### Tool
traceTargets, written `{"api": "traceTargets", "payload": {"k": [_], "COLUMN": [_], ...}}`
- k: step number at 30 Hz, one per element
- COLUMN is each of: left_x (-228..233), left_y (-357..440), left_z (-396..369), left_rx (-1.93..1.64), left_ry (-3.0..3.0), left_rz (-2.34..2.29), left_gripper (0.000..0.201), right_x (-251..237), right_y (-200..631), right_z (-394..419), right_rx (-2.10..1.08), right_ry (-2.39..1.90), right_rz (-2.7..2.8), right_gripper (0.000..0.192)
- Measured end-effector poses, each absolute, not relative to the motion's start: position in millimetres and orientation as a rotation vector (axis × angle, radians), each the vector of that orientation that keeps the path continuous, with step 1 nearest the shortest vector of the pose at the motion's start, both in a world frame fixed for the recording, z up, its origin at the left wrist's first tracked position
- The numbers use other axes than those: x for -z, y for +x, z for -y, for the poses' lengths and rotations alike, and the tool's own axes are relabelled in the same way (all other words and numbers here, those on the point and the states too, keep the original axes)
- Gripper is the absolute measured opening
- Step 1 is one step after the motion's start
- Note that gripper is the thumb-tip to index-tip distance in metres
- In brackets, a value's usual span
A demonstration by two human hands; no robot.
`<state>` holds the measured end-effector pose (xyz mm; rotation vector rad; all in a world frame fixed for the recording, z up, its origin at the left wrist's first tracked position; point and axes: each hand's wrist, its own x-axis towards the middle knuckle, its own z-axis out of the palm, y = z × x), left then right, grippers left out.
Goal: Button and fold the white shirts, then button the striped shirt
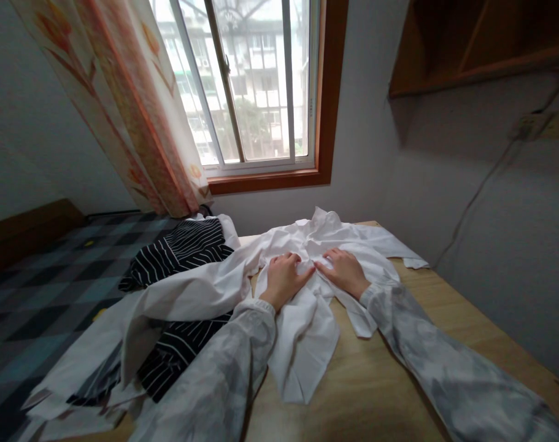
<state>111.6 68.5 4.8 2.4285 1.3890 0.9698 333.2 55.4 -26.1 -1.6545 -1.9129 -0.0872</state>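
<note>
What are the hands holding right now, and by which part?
Both hands are on the white shirt near its middle front. The left hand pinches a fold of fabric there; the right hand rests on the cloth beside it, grip unclear.

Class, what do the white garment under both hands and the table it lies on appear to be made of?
White garment: thin woven cloth, probably cotton, matte; it creases and drapes softly. Table: light wood or a wood-look laminate, smooth, with faint grain; which of the two cannot be told.
</note>
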Motion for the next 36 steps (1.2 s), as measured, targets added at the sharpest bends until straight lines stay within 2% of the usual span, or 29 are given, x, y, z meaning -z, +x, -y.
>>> {"api": "traceTargets", "payload": {"k": [4,7,9,14,21,29,36], "left_x": [4,6,5,2,4,-3,-2], "left_y": [112,108,104,98,107,107,107], "left_z": [-72,-77,-81,-85,-81,-74,-75], "left_rx": [-0.976,-1.031,-1.13,-1.233,-1.081,-0.997,-0.976], "left_ry": [2.343,2.168,1.977,1.743,1.741,1.947,1.965], "left_rz": [-1.437,-1.426,-1.438,-1.337,-1.106,-1.035,-0.972], "left_gripper": [0.02,0.017,0.019,0.024,0.014,0.041,0.038], "right_x": [25,28,31,31,25,24,23], "right_y": [319,314,314,320,318,320,307], "right_z": [-63,-66,-67,-65,-63,-77,-71], "right_rx": [0.028,0.009,-0.031,-0.257,-0.436,-0.839,-0.878], "right_ry": [-1.663,-1.617,-1.579,-1.432,-1.202,-1.124,-1.084], "right_rz": [1.828,1.834,1.811,1.553,1.35,1.008,0.99], "right_gripper": [0.033,0.016,0.011,0.015,0.024,0.038,0.039]}}
